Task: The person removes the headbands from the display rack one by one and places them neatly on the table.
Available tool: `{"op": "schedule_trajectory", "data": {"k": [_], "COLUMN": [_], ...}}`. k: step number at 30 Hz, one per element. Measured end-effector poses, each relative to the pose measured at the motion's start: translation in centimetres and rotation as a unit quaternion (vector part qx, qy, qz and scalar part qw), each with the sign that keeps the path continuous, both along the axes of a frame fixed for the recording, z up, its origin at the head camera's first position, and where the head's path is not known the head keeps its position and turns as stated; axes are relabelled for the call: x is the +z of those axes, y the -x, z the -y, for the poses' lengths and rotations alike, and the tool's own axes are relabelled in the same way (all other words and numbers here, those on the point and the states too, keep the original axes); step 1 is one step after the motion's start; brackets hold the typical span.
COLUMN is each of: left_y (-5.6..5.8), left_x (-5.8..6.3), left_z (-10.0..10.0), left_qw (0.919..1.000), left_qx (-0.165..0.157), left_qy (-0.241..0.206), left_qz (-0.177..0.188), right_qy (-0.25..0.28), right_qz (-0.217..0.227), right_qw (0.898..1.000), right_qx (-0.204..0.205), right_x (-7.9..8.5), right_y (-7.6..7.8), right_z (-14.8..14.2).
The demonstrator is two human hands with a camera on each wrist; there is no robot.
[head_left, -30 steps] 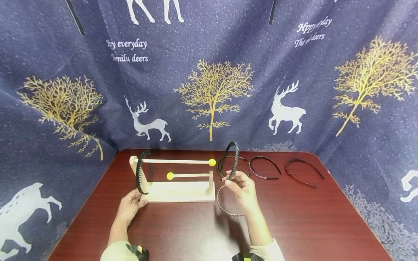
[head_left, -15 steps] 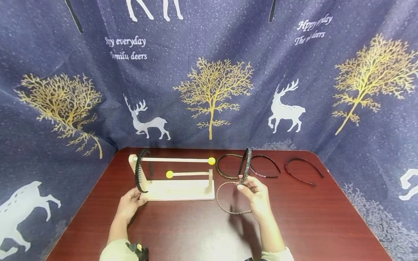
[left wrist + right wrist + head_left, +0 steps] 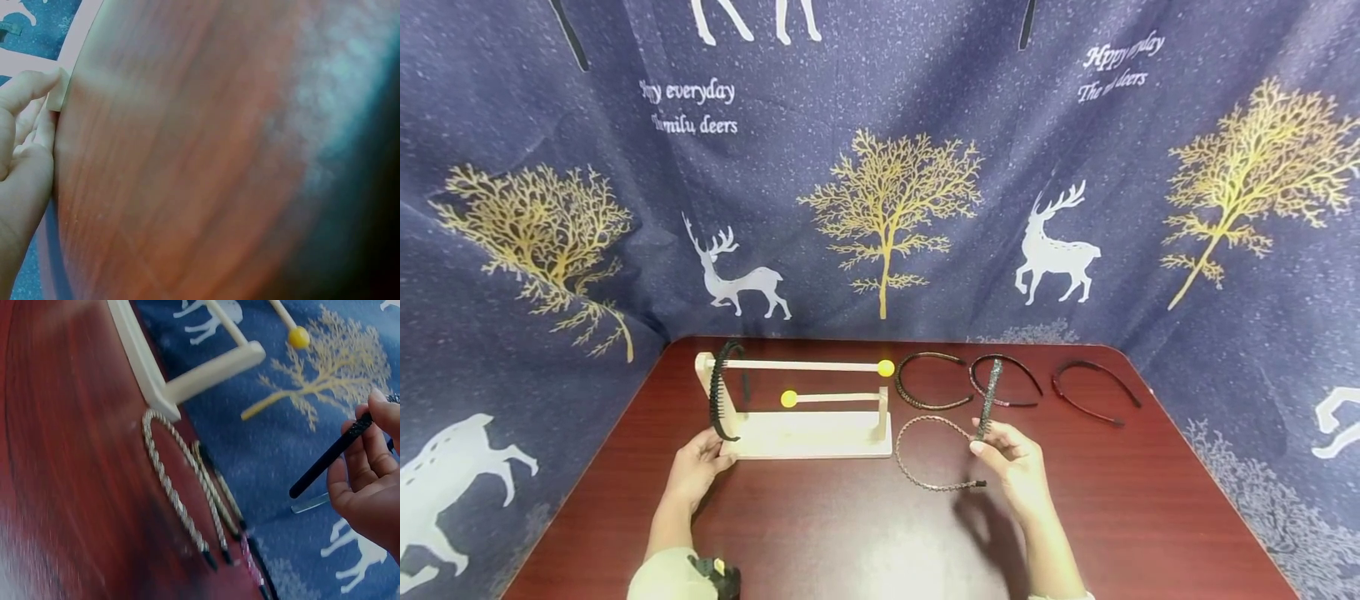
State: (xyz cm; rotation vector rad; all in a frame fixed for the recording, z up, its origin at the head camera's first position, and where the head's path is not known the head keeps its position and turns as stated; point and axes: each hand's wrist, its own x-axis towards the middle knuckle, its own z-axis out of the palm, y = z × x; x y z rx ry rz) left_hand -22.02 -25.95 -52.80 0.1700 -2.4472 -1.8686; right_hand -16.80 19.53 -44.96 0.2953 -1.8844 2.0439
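Observation:
In the head view my right hand (image 3: 1018, 467) pinches a dark glittery headband (image 3: 991, 387) near one end and holds it up above the table, seen nearly edge-on. The right wrist view shows the black tip of that headband (image 3: 325, 464) sticking out past the fingers. My left hand (image 3: 692, 471) grips the left end of a pale wooden stand (image 3: 808, 446) between thumb and fingers; in the left wrist view the thumb lies at the base's corner (image 3: 57, 94). A black toothed headband (image 3: 718, 400) hangs on the stand's upper rod (image 3: 808, 366), at its left end.
A braided beige headband (image 3: 901, 462) lies just right of the stand. Behind it lie a gold-and-black headband (image 3: 901, 385), a pink-trimmed one (image 3: 1000, 402) and a red one (image 3: 1078, 407). Yellow balls cap the upper rod and the lower rod (image 3: 835, 398). A printed curtain (image 3: 880, 208) hangs behind the table.
My right hand has moved right and lower with the glittery headband, away from the stand, and the headband has turned edge-on. My left hand stays at the stand's left end.

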Motion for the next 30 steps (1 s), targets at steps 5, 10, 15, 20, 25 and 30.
{"op": "schedule_trajectory", "data": {"k": [5,10,15,20,25,30], "left_y": [0.0,-0.1,-0.1,0.0,-0.1,-0.1], "left_x": [-0.2,-0.2,0.0,-0.1,-0.1,0.0], "left_z": [-0.1,-0.1,-0.1,0.0,0.0,0.1], "left_qw": [1.0,1.0,1.0,0.9999,0.9998,0.9999], "left_qx": [0.002,0.004,0.008,0.009,0.005,0.003], "left_qy": [-0.007,0.0,-0.003,-0.006,-0.008,-0.006], "left_qz": [0.001,-0.004,-0.001,0.01,0.015,0.012], "right_qy": [-0.009,-0.04,-0.073,-0.091,-0.11,-0.16], "right_qz": [0.011,0.009,0.048,0.063,0.061,0.124], "right_qw": [1.0,0.999,0.996,0.994,0.991,0.979], "right_qx": [-0.014,-0.006,0.003,0.022,0.047,0.02], "right_x": [-0.8,-3.6,-7.7,-8.3,-5.1,-2.5], "right_y": [-0.5,0.3,1.6,1.6,-0.1,-1.1], "right_z": [-1.8,-4.6,-7.8,-9.3,-9.2,-8.9]}}
